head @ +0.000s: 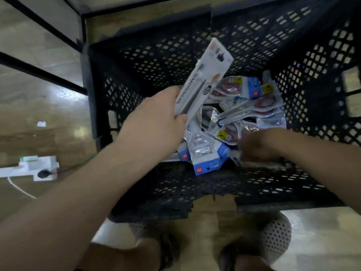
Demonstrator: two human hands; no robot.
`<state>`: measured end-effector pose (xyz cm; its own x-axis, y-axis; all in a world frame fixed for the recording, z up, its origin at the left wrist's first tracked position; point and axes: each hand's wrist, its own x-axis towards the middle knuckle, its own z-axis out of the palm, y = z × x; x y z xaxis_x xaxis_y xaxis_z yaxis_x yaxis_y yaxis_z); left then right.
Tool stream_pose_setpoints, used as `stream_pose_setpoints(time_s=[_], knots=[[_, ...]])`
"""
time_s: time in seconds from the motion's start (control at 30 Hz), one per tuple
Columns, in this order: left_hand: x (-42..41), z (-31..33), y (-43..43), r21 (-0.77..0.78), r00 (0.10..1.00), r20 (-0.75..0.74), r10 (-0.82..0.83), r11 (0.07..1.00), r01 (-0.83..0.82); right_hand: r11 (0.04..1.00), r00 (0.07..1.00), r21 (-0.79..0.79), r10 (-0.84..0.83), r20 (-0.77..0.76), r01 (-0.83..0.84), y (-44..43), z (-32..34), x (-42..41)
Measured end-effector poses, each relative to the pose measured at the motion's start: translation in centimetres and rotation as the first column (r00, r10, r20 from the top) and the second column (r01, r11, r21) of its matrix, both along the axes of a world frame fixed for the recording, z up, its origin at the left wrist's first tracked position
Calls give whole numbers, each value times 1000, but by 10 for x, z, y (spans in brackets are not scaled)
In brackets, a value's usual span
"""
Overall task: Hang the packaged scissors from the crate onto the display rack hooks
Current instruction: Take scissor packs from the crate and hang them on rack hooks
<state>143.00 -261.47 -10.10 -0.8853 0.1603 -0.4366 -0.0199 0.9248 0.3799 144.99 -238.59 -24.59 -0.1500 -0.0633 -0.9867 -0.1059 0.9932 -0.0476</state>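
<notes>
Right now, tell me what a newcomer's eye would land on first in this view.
First, the long white scissors pack that the left hand grips, raised over the middle of the black mesh crate. Next, the pile of packaged scissors on the crate's bottom, where the right hand reaches into its near edge; blur hides its fingers. At far left lies a white power strip.

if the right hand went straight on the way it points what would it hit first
Most likely the blue-edged scissors packet in the crate, just beyond the right hand. The hand is blurred and depth unclear, so it may already touch another packet.
</notes>
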Motion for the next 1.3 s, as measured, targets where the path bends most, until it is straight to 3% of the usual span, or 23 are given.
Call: stream_pose_setpoints(time_s=[0.1, 0.17, 0.23, 0.3, 0.4, 0.47, 0.53, 0.67, 0.77, 0.87, 1.03, 1.13, 1.3], knots=[[14, 16, 9, 227, 991, 64, 117, 965, -128, 969, 941, -121, -237, -240, 213, 6, 49, -8], [19, 36, 8, 396, 955, 162, 248, 870, -293, 890, 837, -248, -448, -315, 383, 15, 100, -17], [24, 68, 2, 483, 897, 283, 339, 758, -439, 678, 600, -411, -733, -320, 609, 27, 161, -17], [32, 110, -4, 540, 850, 368, 376, 658, -525, 451, 347, -505, -892, -291, 736, 40, 227, -12], [47, 195, -6, 574, 810, 428, 401, 571, -587, 217, 121, -565, -972, -202, 796, 47, 339, 0], [53, 267, -3, 618, 817, 448, 363, 535, -577, 115, 23, -590, -987, -161, 799, 44, 421, 5], [57, 347, -3, 651, 816, 463, 347, 492, -579, 79, -21, -606, -987, -157, 791, 37, 504, 9], [57, 508, -20, 728, 819, 439, 369, 388, -565, 61, -20, -632, -992, -121, 773, 23, 662, 15], [59, 612, -43, 775, 824, 409, 393, 327, -541, -29, -95, -693, -994, -58, 720, -4, 774, 20], [57, 690, -69, 828, 863, 336, 378, 319, -462, 9, 16, -804, -1000, 0, 595, -45, 875, 30], [51, 771, -109, 887, 925, 183, 334, 349, -302, -67, 11, -897, -997, 80, 436, -90, 961, 65], [55, 797, -129, 905, 949, 152, 275, 347, -245, -151, -66, -921, -988, 136, 359, -105, 989, 83], [58, 819, -132, 926, 962, 85, 261, 336, -173, -176, -144, -946, -980, 141, 273, -99, 1024, 93]])
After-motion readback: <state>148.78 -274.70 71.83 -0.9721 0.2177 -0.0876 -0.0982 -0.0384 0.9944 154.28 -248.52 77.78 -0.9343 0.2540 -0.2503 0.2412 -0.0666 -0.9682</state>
